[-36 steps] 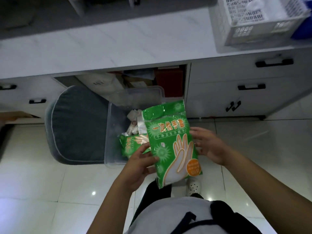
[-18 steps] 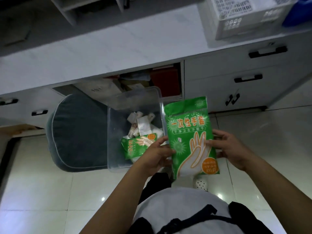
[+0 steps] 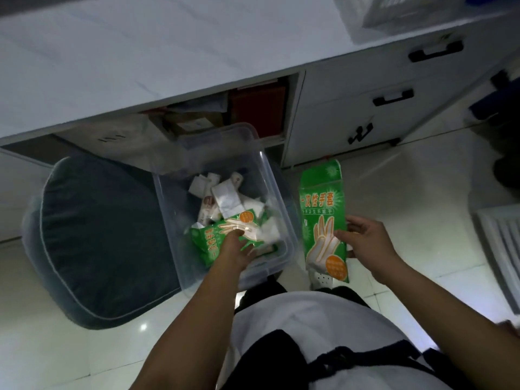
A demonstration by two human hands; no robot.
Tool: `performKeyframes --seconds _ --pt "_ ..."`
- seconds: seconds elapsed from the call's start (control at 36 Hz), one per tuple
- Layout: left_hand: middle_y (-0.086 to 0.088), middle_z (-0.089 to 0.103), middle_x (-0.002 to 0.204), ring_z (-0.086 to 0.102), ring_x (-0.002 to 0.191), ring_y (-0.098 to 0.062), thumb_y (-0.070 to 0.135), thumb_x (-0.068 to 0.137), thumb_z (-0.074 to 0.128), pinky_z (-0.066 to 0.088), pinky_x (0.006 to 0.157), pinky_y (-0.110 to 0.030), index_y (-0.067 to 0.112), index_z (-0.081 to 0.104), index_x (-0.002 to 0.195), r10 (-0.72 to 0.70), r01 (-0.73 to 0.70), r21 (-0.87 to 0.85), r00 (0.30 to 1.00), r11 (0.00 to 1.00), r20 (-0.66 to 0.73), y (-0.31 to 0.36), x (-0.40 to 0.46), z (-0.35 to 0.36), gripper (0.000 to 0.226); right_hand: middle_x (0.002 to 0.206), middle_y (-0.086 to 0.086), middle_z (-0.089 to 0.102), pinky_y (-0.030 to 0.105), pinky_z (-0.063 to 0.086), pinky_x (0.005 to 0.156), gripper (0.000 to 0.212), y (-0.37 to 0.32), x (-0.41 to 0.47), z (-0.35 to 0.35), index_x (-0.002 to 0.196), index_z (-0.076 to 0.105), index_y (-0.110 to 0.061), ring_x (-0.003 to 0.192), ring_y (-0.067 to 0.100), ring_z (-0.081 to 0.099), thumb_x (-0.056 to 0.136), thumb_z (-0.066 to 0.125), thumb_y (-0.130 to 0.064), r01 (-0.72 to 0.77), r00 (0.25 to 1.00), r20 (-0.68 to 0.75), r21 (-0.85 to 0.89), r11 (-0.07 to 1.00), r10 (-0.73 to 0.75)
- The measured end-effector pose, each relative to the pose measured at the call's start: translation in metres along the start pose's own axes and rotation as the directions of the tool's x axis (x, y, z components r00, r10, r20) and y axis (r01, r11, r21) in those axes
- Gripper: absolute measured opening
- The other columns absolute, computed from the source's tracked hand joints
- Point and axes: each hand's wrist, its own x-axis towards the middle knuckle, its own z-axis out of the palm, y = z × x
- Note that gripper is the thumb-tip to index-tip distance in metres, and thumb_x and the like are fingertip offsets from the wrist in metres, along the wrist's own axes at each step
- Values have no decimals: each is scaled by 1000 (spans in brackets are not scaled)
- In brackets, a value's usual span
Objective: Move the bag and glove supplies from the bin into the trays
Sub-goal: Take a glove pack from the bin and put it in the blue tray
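Observation:
A clear plastic bin (image 3: 277, 204) stands on the floor below the counter edge. Inside it lie white wrapped packs (image 3: 225, 195) and a second green glove pack (image 3: 222, 237). My left hand (image 3: 237, 249) is down in the bin, its fingers resting on that green pack; whether they grip it is unclear. My right hand (image 3: 368, 243) holds another green pack of disposable gloves (image 3: 322, 215) upright, to the right of the bin and above the floor.
A dark green cushion (image 3: 104, 240) lies left of the bin. A white marble counter (image 3: 168, 57) runs across the top, with white drawers (image 3: 365, 105) on the right. A white slatted tray (image 3: 501, 249) shows at the right edge, a basket (image 3: 408, 9) at top right.
My left hand let go of the held glove pack and dropped into the bin onto the second green pack. My right hand carried the held pack further right.

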Motion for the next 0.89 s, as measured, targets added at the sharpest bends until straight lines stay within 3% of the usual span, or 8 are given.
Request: performKeyframes --seconds 0.08,0.19,0.33,0.47,0.56,0.64,0.75,0.89 --pt "-12 41 137 45 128 -32 27 95 52 43 100 -49 11 44 138 -95 89 -131 995 987 -43 13 23 -26 46 89 -1 75 44 61 69 37 3 2 27 104 74 -26 81 23 74 87 67 6 11 999 -44 -99 995 -16" --pt "-14 47 142 48 129 -35 33 92 55 45 101 -51 12 44 140 -226 219 -363 974 906 23 19 45 -45 53 75 -14 72 37 61 72 46 5 6 55 89 72 -46 73 8 71 82 70 0 58 995 -59 -319 946 -81" --pt "-14 47 142 46 129 -36 29 89 58 36 111 -51 15 45 139 -324 279 -479 946 832 -11 18 75 -55 53 80 -13 71 34 59 72 36 5 10 79 103 77 -32 78 9 69 81 69 -4 49 994 -71 -418 907 -86" --pt "-9 57 134 54 120 -32 21 90 60 44 105 -39 12 52 118 -286 249 -381 957 890 -43 16 86 -57 31 78 3 74 43 61 63 40 9 10 84 100 74 -28 75 25 73 85 62 8 -101 994 -61 -153 983 93" --pt "-7 55 133 59 111 -23 12 85 75 52 93 -21 13 46 136 -111 106 -40 981 994 -159 8 93 -59 59 82 9 75 41 61 60 35 9 8 83 108 73 -18 71 22 74 86 62 8 -210 977 -34 2 978 210" --pt "-15 49 141 55 115 -28 4 81 79 49 96 -31 13 42 144 -77 87 46 978 995 -193 -1 107 -53 74 88 13 75 44 61 66 32 11 3 78 109 73 -15 74 24 74 86 62 5 -259 965 -23 86 962 262" --pt "-6 45 146 47 130 -26 28 97 58 43 99 -33 15 47 142 -215 195 -110 949 975 -229 13 105 -56 48 95 14 77 39 59 61 30 14 -4 66 109 73 -15 79 26 74 87 63 3 -280 959 -1 155 947 283" --pt "-4 41 152 44 135 -24 26 102 49 39 106 -34 15 47 141 -256 212 -176 926 961 -279 17 103 -45 41 96 14 77 36 57 60 29 17 -8 50 109 74 -15 80 25 74 88 62 1 -269 962 10 193 944 272"
